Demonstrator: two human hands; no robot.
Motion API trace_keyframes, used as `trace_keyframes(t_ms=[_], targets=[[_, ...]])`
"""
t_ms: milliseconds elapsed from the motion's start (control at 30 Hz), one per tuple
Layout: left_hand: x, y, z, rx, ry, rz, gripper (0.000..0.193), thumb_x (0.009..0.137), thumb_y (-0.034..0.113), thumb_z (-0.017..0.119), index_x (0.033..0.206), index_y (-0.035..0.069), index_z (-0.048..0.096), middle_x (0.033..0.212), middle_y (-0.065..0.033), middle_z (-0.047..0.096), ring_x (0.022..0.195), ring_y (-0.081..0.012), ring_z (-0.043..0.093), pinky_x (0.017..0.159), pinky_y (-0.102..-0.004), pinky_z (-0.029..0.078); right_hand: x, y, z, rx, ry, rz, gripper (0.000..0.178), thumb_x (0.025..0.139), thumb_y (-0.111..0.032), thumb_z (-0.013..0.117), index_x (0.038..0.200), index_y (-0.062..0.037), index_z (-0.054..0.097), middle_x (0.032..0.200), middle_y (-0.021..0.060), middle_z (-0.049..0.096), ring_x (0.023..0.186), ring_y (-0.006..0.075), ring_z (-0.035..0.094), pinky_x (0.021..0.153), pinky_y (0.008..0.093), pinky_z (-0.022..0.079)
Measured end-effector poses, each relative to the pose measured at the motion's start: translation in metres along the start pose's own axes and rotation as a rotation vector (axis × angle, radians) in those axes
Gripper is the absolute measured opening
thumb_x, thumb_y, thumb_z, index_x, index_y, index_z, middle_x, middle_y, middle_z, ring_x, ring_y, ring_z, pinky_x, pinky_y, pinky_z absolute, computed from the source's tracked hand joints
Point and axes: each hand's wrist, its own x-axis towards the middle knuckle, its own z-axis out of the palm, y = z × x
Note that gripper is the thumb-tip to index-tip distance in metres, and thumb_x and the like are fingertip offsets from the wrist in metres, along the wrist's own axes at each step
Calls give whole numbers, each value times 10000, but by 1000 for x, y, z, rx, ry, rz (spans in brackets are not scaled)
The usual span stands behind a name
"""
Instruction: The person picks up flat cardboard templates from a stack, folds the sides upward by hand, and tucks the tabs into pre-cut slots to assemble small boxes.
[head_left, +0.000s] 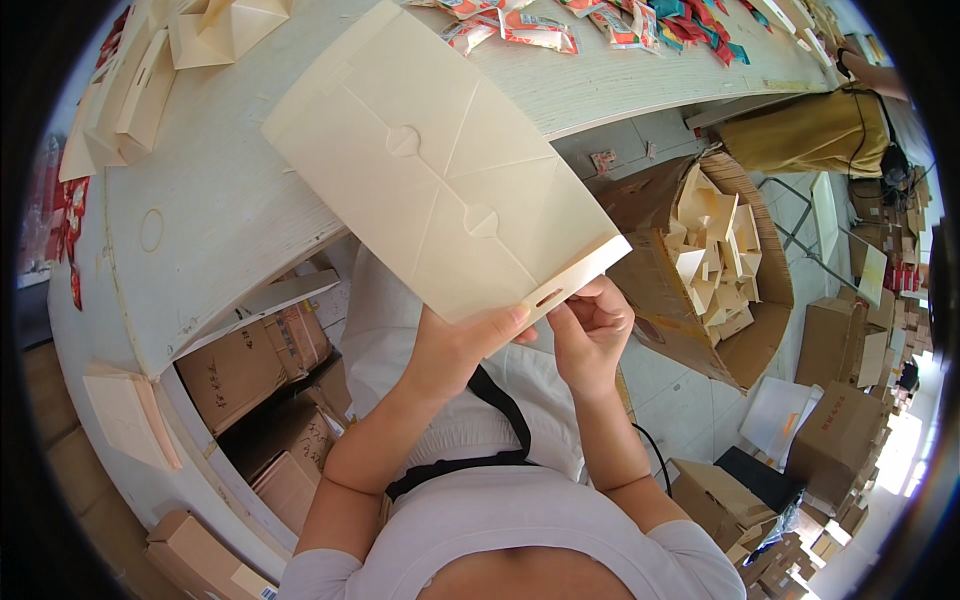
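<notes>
A flat cream card (450,180) is held up, partly over the bench (220,190). Its near edge is pinched by the left hand (465,345), thumb on top, the grip closed. The same edge is pinched by the right hand (592,335), its grip closed too. Folded pieces (715,265) are piled in a brown carton (650,290).

Box (450,170) is plain cream, table (230,200) is pale grey-white with faint streaky grain, carton's (650,290) brown, packets (537,32) are mostly white and red.
</notes>
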Motion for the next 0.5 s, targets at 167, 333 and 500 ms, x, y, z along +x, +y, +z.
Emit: trace_keyframes(t_ms=[167, 333, 500], targets=[[-1, -4, -8, 28, -13, 30, 267, 750, 32, 593, 996, -33, 513, 896, -113, 576, 713, -161, 585, 566, -263, 516, -2, 7, -17, -482, -142, -154, 258, 751, 127, 492, 993, 46, 527, 900, 87, 599, 762, 160, 573, 653, 258, 459], [0, -2, -7, 72, 49, 32, 228, 759, 9, 590, 971, -43, 524, 870, -111, 581, 670, -144, 589, 565, -250, 518, 2, 2, -5, -201, 140, 8, 183, 801, 23, 497, 973, 40, 558, 907, 74, 595, 772, 147, 554, 716, 252, 436], [-5, -17, 1, 172, 21, -46, 203, 765, -10, 568, 960, -37, 522, 852, -93, 577, 654, -137, 577, 553, -247, 500, -1, 13, -14, -221, 242, 163, 219, 911, -198, 432, 910, 1, 524, 841, 58, 569, 649, 119, 527, 574, 246, 443]])
